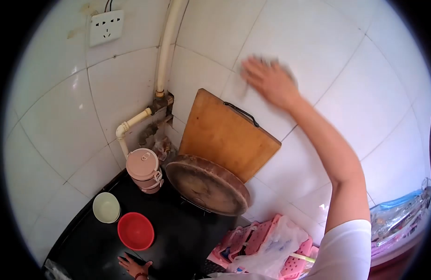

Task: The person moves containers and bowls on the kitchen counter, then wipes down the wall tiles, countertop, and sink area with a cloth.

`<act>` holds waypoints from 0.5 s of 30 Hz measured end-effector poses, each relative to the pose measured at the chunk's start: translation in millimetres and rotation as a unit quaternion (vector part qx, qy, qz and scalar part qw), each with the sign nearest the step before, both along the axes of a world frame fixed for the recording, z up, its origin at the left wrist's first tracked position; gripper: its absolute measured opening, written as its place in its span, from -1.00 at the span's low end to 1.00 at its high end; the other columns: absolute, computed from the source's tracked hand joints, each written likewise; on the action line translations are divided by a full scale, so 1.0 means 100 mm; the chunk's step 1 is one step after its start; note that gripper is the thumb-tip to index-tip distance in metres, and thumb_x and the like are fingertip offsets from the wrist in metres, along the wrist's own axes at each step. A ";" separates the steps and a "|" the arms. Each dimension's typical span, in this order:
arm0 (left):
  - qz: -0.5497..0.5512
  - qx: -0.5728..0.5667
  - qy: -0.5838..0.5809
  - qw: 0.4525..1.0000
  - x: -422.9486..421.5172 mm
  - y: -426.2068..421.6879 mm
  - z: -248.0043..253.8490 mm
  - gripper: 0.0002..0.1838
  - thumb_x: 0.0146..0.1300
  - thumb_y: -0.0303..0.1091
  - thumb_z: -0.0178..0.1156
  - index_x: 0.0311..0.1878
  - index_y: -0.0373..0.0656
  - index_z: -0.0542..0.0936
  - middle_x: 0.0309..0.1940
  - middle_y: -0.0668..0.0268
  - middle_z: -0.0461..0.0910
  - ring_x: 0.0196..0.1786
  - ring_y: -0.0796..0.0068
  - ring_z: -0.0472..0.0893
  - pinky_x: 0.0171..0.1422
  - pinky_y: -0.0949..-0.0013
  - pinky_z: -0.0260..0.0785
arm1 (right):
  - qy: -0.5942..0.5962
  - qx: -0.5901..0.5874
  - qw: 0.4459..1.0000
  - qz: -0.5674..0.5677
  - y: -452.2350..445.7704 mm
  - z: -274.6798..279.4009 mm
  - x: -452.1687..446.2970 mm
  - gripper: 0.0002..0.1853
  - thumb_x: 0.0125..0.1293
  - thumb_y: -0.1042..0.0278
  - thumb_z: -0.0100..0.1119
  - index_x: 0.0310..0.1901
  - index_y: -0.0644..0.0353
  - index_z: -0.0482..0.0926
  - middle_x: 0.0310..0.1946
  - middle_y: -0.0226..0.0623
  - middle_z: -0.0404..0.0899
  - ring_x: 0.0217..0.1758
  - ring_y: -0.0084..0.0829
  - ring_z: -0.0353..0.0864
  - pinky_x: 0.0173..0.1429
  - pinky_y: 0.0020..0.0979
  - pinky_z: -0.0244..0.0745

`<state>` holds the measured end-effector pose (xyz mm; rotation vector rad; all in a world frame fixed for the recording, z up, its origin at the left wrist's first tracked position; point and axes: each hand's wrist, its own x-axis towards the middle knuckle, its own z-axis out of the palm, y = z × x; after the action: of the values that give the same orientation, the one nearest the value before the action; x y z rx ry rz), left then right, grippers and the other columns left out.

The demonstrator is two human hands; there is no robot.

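Note:
My right hand (271, 84) is raised against the white tiled wall (313, 42), smeared by motion. Its fingers press flat on a thin greyish cloth (290, 72), of which only a blurred edge shows past the hand. Down at the lower left, my left hand (133, 267) lies on the black countertop (178, 247) with its fingers spread, holding nothing. Just beyond it stands a red bowl (136, 231), and a pale green bowl (106, 207) is behind that.
A wooden cutting board (224, 133) with a black handle leans on the wall behind a round thick chopping block (206, 186). Nearby are a pink lidded food container (143, 165), cream pipes (133, 120), a wall socket (106, 28) and pink baskets (257, 238) with a plastic bag (276, 247).

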<state>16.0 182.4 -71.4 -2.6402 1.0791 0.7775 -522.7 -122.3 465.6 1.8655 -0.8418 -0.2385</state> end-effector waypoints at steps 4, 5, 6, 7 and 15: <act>-0.008 -0.001 -0.011 1.000 -0.04 0.02 0.04 0.65 -0.55 0.13 0.75 0.66 0.08 -0.11 0.67 0.07 -0.33 0.69 -0.05 -0.18 0.49 -0.09 0.33 | 0.005 0.087 0.986 -0.142 1.37 -0.38 -0.33 -0.33 0.31 0.54 0.02 0.49 0.09 0.31 0.63 -0.27 0.07 0.67 -0.34 0.09 0.18 -0.16 0.34; -0.008 0.001 -0.012 1.000 -0.03 0.01 0.04 0.65 -0.55 0.12 0.75 0.66 0.08 -0.12 0.67 0.07 -0.34 0.69 -0.05 -0.18 0.48 -0.08 0.33 | -0.001 0.095 0.985 -0.146 1.60 -0.37 -0.48 -0.32 0.30 0.54 0.03 0.51 0.07 0.29 0.62 -0.26 0.08 0.66 -0.35 0.12 0.11 -0.18 0.36; -0.009 -0.018 -0.006 1.000 -0.04 0.01 0.04 0.65 -0.55 0.11 0.75 0.66 0.08 -0.11 0.67 0.07 -0.34 0.69 -0.05 -0.18 0.50 -0.09 0.31 | 0.015 0.088 0.985 -0.150 1.75 -0.26 -0.55 -0.33 0.31 0.53 0.03 0.49 0.04 0.33 0.61 -0.26 0.13 0.65 -0.35 0.15 0.08 -0.19 0.39; -0.011 -0.036 0.000 0.999 -0.04 0.03 0.03 0.65 -0.55 0.11 0.76 0.66 0.09 -0.10 0.67 0.07 -0.34 0.69 -0.05 -0.18 0.51 -0.10 0.29 | 0.031 0.083 0.984 -0.154 1.87 -0.11 -0.59 -0.35 0.31 0.53 0.03 0.47 0.01 0.36 0.59 -0.25 0.18 0.63 -0.35 0.19 0.06 -0.20 0.41; -0.127 0.001 -0.033 0.991 0.03 0.04 0.02 0.54 -0.22 0.52 0.46 0.67 -0.05 -0.21 0.62 -0.21 -0.16 0.63 -0.32 -0.09 0.60 -0.26 -0.01 | -0.170 -0.622 0.761 -0.071 0.95 3.13 -1.03 -0.46 0.56 -0.07 -0.11 0.46 -0.07 0.33 0.52 -0.10 0.22 0.59 -0.06 0.16 0.42 0.27 0.20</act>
<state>18.8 186.6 -69.7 -2.4414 1.3586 0.6347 -625.2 -26.9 778.8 0.5614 -1.0069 0.5091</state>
